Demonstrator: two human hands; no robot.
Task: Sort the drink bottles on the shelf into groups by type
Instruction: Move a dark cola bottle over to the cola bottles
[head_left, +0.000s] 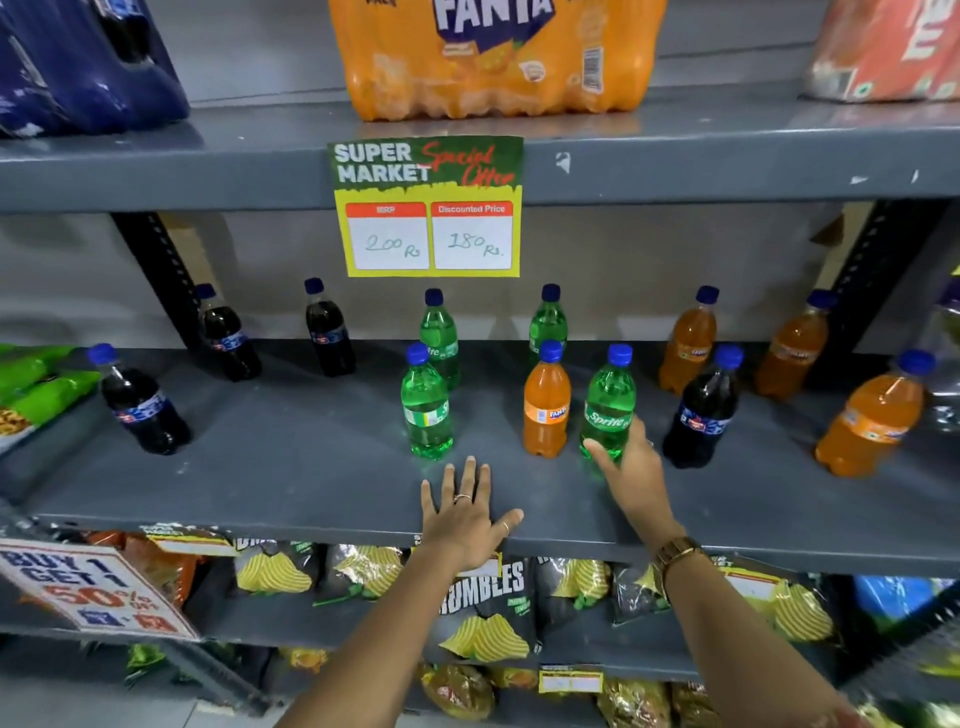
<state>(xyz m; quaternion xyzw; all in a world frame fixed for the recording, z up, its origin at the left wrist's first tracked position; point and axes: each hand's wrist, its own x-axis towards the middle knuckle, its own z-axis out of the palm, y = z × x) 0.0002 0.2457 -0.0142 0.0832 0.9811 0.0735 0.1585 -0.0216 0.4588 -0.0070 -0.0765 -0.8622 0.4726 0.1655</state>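
Note:
Small blue-capped bottles stand on the grey middle shelf (291, 467). Three dark cola bottles (140, 405) are at the left; a fourth cola bottle (701, 415) stands among the orange ones on the right. Green Sprite bottles (427, 410) occupy the middle. Orange Fanta bottles (688, 343) stand at the right, and one more Fanta bottle (546, 408) is in the middle. My right hand (631, 467) wraps the base of a front Sprite bottle (608, 410). My left hand (465, 512) lies flat, fingers spread, on the shelf's front edge.
A yellow price sign (428, 208) hangs from the upper shelf, which carries a Fanta multipack (493, 57) and other wrapped packs. Chip bags (483, 608) fill the shelf below. Green snack packs (31, 384) sit at the far left. Black uprights flank the shelf.

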